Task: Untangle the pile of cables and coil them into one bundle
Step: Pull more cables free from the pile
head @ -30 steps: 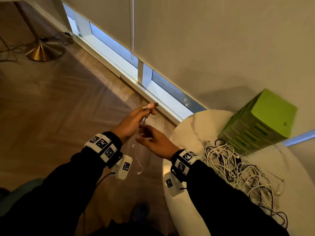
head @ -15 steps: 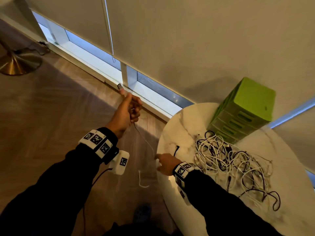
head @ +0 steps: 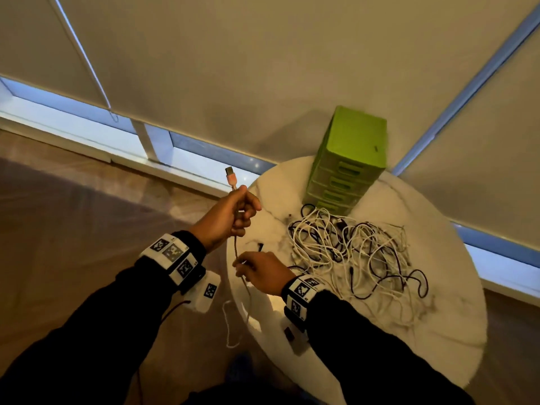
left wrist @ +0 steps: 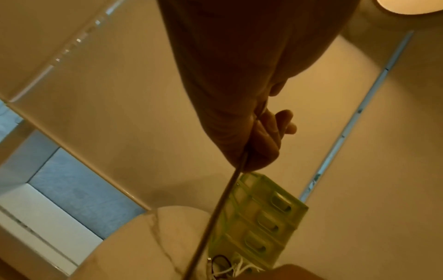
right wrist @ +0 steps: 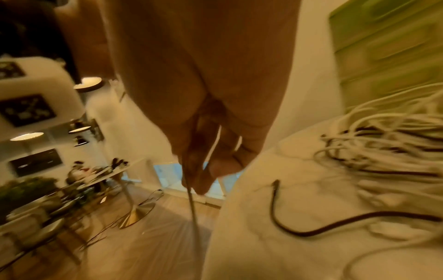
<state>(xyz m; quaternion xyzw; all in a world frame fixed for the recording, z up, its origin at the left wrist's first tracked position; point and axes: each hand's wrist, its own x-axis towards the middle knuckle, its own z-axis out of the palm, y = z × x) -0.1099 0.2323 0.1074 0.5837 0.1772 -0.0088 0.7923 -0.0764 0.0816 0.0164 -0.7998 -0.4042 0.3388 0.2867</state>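
A tangled pile of white and black cables (head: 353,252) lies on the round marble table (head: 438,340). My left hand (head: 233,213) is raised over the table's left edge and grips a thin white cable (head: 236,244) just below its pink USB plug (head: 230,176), which sticks up above the fist. The cable runs down to my right hand (head: 257,271), which pinches it lower down. Below that hand the cable's free end (head: 230,331) hangs past the table edge. In the left wrist view the cable (left wrist: 225,200) leaves the curled fingers taut. The pile (right wrist: 383,144) shows blurred in the right wrist view.
A green plastic drawer unit (head: 347,159) stands at the back of the table, just behind the pile. A loose black cable end (right wrist: 311,225) lies on the marble near my right hand. Roller blinds and a low window strip (head: 87,124) run behind. Wooden floor (head: 73,244) lies to the left.
My left hand has swung right, toward the table, still holding the plug end. My right hand has lifted off the table edge and taken hold of the cable below it.
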